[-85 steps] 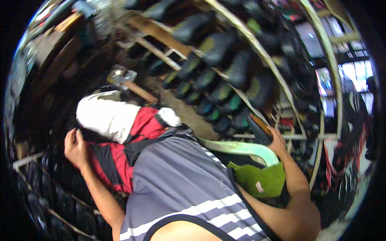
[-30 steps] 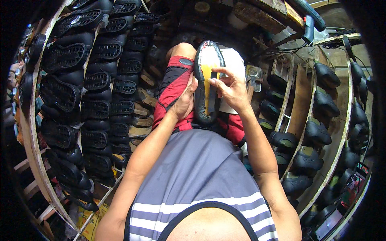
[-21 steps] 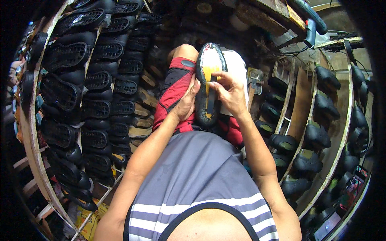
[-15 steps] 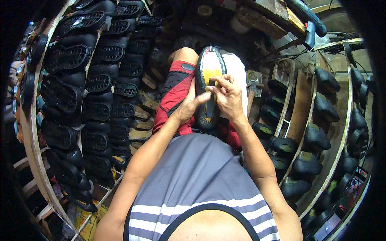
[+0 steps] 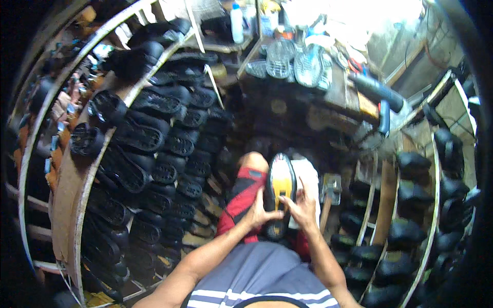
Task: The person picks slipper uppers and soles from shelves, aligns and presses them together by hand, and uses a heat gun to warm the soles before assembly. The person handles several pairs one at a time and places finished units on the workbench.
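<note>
The upturned shoe (image 5: 275, 226) lay along the person's lap, fingers of left hand (image 5: 260, 213) and right hand (image 5: 304, 209) gripping its sides; a dark strip (image 5: 282, 194) was on its yellow middle; no outsole covered it yet

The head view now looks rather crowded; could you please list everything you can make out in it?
Held shoe: 1, black rim with yellow middle, over the lap, underside up
Rack shoes: many, black, left and right sides
Workbench: 1, brown, ahead
Clear shoe-shaped pieces: several, colourless, on the workbench
Bottle: 1, whitish with blue cap, top of view
Tube: 1, dark grey, workbench's right end
Cloth: 1, white, right thigh
Small bench items: too blurred to count
Striped top: 1, grey and white, bottom
Hands: 2, bare, left hand and right hand at the shoe
</note>
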Motion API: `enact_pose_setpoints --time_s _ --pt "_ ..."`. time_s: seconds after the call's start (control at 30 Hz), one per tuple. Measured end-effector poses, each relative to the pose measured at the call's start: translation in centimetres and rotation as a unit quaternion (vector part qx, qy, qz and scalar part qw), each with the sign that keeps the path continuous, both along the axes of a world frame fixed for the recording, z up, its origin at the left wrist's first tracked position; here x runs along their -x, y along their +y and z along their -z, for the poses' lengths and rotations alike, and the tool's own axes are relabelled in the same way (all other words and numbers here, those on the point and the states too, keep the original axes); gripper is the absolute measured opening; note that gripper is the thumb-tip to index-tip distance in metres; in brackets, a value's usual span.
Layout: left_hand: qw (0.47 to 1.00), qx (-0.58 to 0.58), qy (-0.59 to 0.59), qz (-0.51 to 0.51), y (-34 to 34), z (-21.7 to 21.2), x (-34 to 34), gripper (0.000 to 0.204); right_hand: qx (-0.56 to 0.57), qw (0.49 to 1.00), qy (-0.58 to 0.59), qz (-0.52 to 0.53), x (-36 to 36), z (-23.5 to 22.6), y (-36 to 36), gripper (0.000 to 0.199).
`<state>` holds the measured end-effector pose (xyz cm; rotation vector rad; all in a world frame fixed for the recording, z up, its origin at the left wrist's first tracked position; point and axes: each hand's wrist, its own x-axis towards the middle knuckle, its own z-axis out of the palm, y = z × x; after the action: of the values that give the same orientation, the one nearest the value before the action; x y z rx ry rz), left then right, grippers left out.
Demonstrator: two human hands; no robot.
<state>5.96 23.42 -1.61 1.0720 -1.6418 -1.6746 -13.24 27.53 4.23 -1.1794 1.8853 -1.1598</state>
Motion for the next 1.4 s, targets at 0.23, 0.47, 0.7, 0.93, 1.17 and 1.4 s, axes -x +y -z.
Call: enact_pose_setpoints --time_s 0.23,0.47,0.7,0.93,1.17,1.4 --pt "0.998 -0.046 0.014 -0.029 -0.2 -0.9 0.5 0.132 0.113 0.903 -0.394 0.127 2.1 2.2 2.1 0.054" --pt "0.979 -0.013 0.184 -0.087 -2.9 -16.8 -2.9 0.111 0.135 0.908 -0.388 0.087 2.8 3.6 2.6 0.034" --pt "0.833 0.387 0.062 -0.392 -0.2 -39.5 -16.9 0.096 0.136 0.895 -0.419 0.068 3.3 4.5 2.7 0.032" --pt "0.588 0.497 -0.330 -0.546 5.2 -60.2 -31.8 0.071 0.134 0.892 -0.430 0.046 3.8 5.2 2.5 0.029" --pt "0.630 0.231 -0.481 -0.564 1.2 -65.2 -46.3 0.044 0.127 0.889 -0.437 0.043 3.6 5.0 2.1 0.030" --pt "0.448 -0.012 -0.790 -0.419 -5.4 -70.4 -50.7 0.094 0.139 0.899 -0.414 0.019 3.4 4.8 1.9 0.028"
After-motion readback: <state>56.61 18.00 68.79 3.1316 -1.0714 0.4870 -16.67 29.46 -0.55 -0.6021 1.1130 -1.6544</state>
